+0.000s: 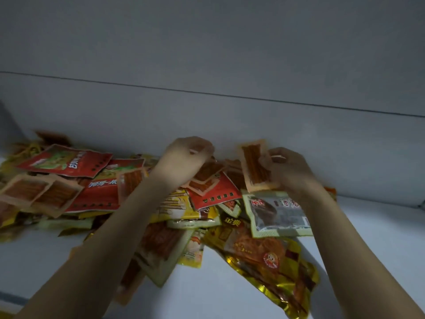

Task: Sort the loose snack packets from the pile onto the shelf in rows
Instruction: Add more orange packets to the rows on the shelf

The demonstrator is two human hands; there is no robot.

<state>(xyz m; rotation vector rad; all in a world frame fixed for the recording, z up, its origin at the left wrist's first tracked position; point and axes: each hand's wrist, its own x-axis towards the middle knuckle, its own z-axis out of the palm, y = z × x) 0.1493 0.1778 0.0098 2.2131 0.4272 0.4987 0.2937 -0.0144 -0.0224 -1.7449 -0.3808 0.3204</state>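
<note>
A heap of snack packets (142, 199) lies across the white shelf (230, 284), filling the left and middle of the frame, against the pale back wall (207, 65); red, yellow and clear wrappers overlap one another in no order. The right hand (287, 171), right of centre, pinches a clear packet of orange-brown sticks (255, 166) by its right edge, thumb in front, and holds it upright above the heap, just before the wall. The left hand (186, 157), at the centre of the frame, has its fingers curled down onto a similar orange packet (207, 173) at the top of the heap; whether it actually grips that packet I cannot tell, since the fingertips are hidden behind the hand. Just under the right wrist lies a grey and green packet (278, 215); below it, toward the lower right, a gold foil packet (271, 268) reaches out onto the bare shelf. At the upper left of the heap a large red packet (66, 161) lies tilted; two clear orange packets (41, 194) rest side by side at the far left.
</note>
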